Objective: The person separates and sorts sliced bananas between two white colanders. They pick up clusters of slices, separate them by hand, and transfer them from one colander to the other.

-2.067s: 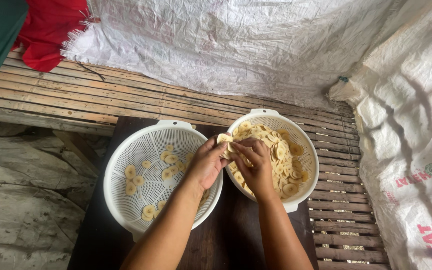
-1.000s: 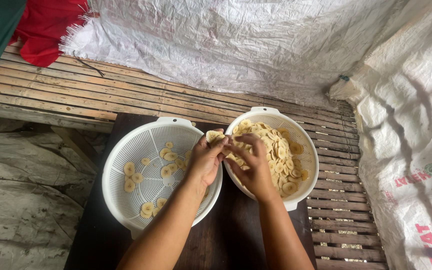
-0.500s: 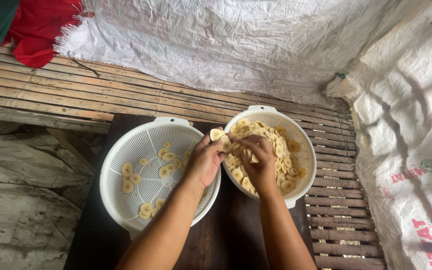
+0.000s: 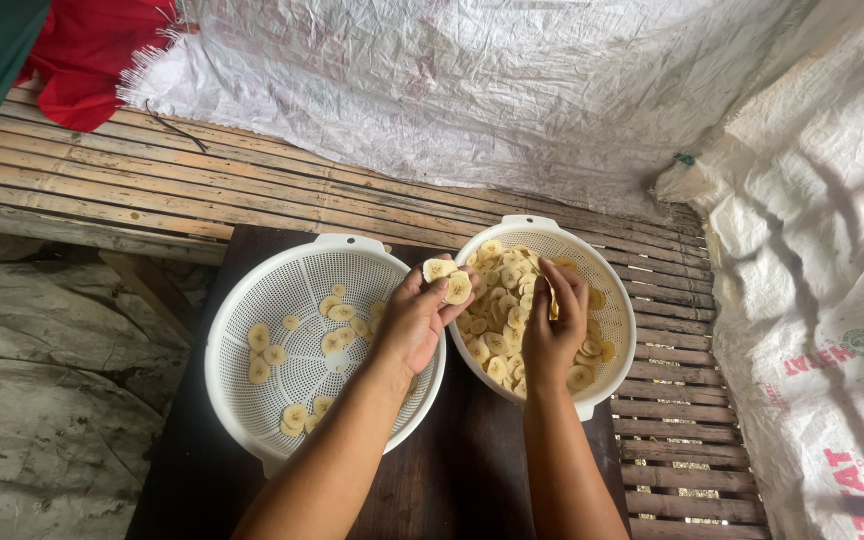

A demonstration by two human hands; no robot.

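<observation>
Slatted bamboo platform (image 4: 152, 190), white woven sacking (image 4: 512, 100) hung behind; two white colanders on a dark wooden table (image 4: 452, 480). Left hand (image 4: 417, 320) has moved out over the left colander (image 4: 252, 400), pinching a few pale banana slices (image 4: 449, 282) between thumb and fingers. Right hand (image 4: 555, 325) stays in the full right colander (image 4: 607, 300), fingertips closed on one slice. Left colander holds scattered slices only.

Rustic bamboo-slat (image 4: 252, 195) food-prep shed
</observation>
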